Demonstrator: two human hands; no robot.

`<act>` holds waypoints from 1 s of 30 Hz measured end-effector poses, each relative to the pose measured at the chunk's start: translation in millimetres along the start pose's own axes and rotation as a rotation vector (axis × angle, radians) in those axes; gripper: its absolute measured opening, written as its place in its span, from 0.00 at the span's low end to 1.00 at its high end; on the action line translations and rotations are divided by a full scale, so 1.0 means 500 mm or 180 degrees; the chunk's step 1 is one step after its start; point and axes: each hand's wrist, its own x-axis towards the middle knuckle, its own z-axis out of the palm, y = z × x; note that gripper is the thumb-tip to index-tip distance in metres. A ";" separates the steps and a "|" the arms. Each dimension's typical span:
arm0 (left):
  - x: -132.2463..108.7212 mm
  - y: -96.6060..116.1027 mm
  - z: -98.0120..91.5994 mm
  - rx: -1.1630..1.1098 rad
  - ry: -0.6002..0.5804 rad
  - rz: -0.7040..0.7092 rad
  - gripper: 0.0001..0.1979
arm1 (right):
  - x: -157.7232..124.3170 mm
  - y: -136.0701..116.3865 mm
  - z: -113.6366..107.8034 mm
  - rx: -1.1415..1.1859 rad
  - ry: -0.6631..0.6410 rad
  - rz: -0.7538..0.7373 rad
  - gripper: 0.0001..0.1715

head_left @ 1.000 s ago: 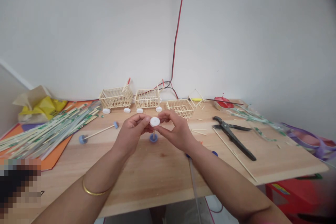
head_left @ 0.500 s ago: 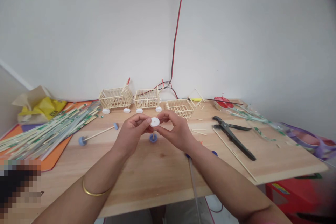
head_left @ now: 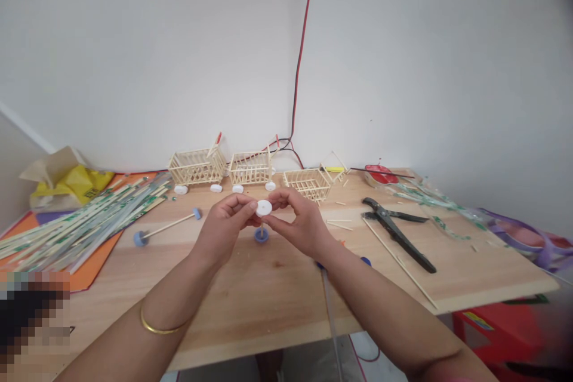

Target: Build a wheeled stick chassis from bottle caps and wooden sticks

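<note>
Between my two hands is a white bottle cap (head_left: 264, 208), tilted so its flat face shows. My left hand (head_left: 224, 224) pinches its left edge, thumb on top. The curved thumb and forefinger of my right hand (head_left: 299, 221) meet its right side. Just below, a blue cap (head_left: 261, 236) has a short wooden stick rising from it toward the white one; whether the stick joins the white cap is hidden. Left of my hands lies a wooden stick (head_left: 170, 227) with a blue cap at each end.
Two stick carts on white wheels (head_left: 197, 168) and a stick basket (head_left: 308, 183) stand along the wall. Pliers (head_left: 398, 236) and a long stick (head_left: 403, 265) lie right. Bundled sticks (head_left: 102, 218) cover the left side. A glue gun (head_left: 329, 286) is partly hidden under my right forearm.
Almost nothing differs. Both hands stay in place around the white bottle cap, which has shifted only very slightly.
</note>
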 end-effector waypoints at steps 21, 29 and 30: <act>-0.002 -0.003 -0.001 -0.0023 -0.0052 0.0000 0.11 | -0.001 -0.002 -0.002 -0.0182 -0.0033 -0.0007 0.13; -0.001 -0.006 -0.004 -0.0020 -0.0066 0.0004 0.10 | 0.001 0.000 -0.002 -0.0167 -0.0051 -0.0054 0.11; -0.001 -0.006 -0.003 -0.0015 -0.0061 0.0008 0.10 | 0.001 0.001 -0.002 -0.0168 -0.0048 -0.0058 0.11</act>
